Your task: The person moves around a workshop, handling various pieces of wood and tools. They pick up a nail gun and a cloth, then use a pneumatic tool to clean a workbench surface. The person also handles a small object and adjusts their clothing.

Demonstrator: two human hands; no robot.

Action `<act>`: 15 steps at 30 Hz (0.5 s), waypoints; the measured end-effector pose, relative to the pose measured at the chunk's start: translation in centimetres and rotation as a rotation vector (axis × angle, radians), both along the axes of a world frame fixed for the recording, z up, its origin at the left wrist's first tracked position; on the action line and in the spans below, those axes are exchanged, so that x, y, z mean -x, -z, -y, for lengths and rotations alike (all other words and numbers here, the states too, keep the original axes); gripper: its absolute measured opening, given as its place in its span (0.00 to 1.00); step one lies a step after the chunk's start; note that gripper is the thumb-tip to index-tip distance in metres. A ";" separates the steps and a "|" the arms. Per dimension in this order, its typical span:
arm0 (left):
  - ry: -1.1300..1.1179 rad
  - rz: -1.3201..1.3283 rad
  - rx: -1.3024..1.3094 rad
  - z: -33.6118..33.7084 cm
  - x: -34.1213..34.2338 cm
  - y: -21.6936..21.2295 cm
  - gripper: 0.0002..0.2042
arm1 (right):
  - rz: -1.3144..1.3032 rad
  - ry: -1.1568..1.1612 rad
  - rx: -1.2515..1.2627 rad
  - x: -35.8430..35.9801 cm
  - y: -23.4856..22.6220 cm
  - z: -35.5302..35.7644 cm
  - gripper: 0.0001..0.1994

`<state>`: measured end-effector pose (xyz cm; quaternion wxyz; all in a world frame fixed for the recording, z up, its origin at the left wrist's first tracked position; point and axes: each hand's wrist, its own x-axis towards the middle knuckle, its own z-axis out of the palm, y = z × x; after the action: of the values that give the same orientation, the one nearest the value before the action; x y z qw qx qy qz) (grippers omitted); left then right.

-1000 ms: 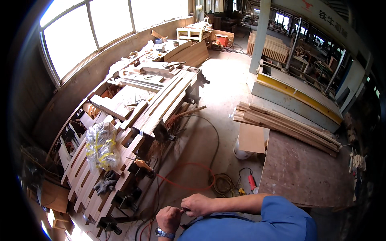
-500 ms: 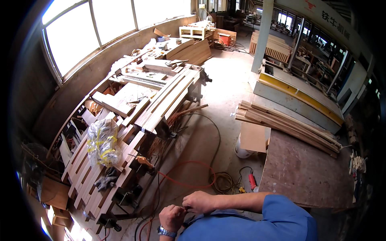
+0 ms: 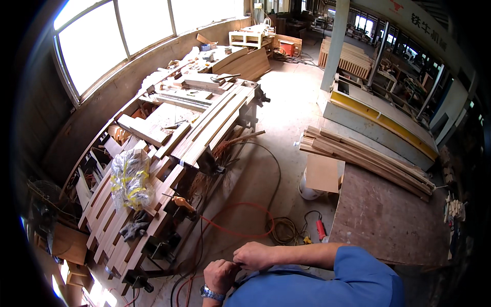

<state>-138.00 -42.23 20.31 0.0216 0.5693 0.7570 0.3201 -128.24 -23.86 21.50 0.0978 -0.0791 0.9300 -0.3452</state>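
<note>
My left hand (image 3: 220, 277), with a metal wristwatch (image 3: 211, 293) at its wrist, is closed in front of my blue shirt (image 3: 317, 289). Touching it, my right hand (image 3: 254, 256) is closed too, with the fingertips of both meeting. Whatever small dark thing lies between the fingers is too hidden to name. To the left of my hands stands the slatted workbench with wooden strips (image 3: 120, 240). On it are a grey glove (image 3: 135, 229), a clear plastic bag with yellow tape (image 3: 131, 181) and an orange-handled air blow gun (image 3: 182, 203) at the edge.
A red hose (image 3: 240, 204) and dark cables run over the floor beside a red power tool (image 3: 320, 229). At the right are a brown board table (image 3: 388, 220), stacked wooden strips (image 3: 365, 161) and a white bucket (image 3: 309, 192) under a board. A large press (image 3: 378, 120) stands behind.
My hands stay together in almost the same place. The view has shifted only very slightly.
</note>
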 end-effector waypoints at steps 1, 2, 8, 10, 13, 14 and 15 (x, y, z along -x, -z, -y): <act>-0.004 0.003 0.016 0.0 0.0 -0.1 0.08 | -0.006 0.001 0.003 0.0 0.1 0.0 0.07; -0.003 -0.003 0.020 -0.1 -0.1 -0.3 0.08 | -0.013 0.003 0.005 -0.1 0.3 0.0 0.07; -0.028 -0.022 -0.027 -0.6 -0.1 0.3 0.10 | -0.094 0.105 0.050 -0.6 0.5 -0.2 0.08; -0.067 0.005 -0.019 -0.9 -0.2 0.0 0.11 | -0.080 0.144 0.096 -0.7 0.3 -0.5 0.08; -0.171 -0.001 -0.046 -0.4 0.3 -0.2 0.11 | -0.138 0.166 0.155 -0.7 0.0 -0.8 0.07; -0.198 -0.028 -0.067 0.0 0.5 -0.3 0.12 | -0.186 0.164 0.169 -0.6 -0.4 -0.9 0.07; -0.237 -0.005 -0.106 0.4 0.7 -0.3 0.11 | -0.223 0.143 0.201 -0.3 -0.5 -0.8 0.07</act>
<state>-138.73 -42.59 20.64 -0.0484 0.4770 0.8010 0.3585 -127.93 -23.06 22.04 -0.0391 -0.0602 0.8991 -0.4318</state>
